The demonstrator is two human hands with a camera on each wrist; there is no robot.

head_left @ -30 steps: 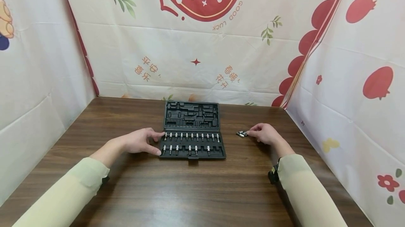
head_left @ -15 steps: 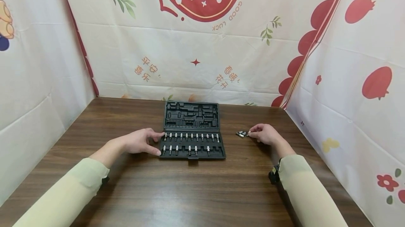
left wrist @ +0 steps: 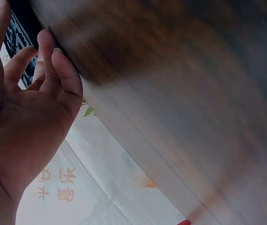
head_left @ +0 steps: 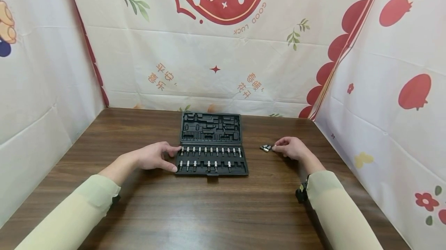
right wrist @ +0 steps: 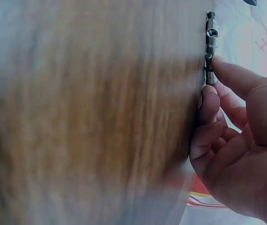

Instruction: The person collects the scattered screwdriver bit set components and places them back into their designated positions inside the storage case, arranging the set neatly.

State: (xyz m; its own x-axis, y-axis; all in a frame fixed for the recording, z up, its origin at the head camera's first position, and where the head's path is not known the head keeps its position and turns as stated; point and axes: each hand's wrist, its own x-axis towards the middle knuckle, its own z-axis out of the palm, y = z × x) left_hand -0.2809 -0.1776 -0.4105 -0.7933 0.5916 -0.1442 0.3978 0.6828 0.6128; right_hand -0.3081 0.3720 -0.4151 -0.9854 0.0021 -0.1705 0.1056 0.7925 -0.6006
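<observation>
A: Right hand [head_left: 290, 148]?
B: Grip clamped, thumb and forefinger pinching one bit socket [right wrist: 210, 76] at the right end of the loose pile [head_left: 266, 148]. Pile's on the table [head_left: 209, 215], right of the case [head_left: 205, 157], apart from it.
A: Left hand [head_left: 155, 156]?
B: At the case's left edge, thumb and forefinger spread, thumb on the front corner. Grip apart. Probably just steadying.
A: Case state?
B: Lid open. Back row [head_left: 205, 150] looks full, front row has gaps.
A: Step?
B: Picking out a single loose piece, I'd judge. Doesn't look lifted yet.
A: Next move calls for?
B: Firm pinch, clean lift without dragging the neighbours. Small parts, easy to slip. Can't tell its exact type.
</observation>
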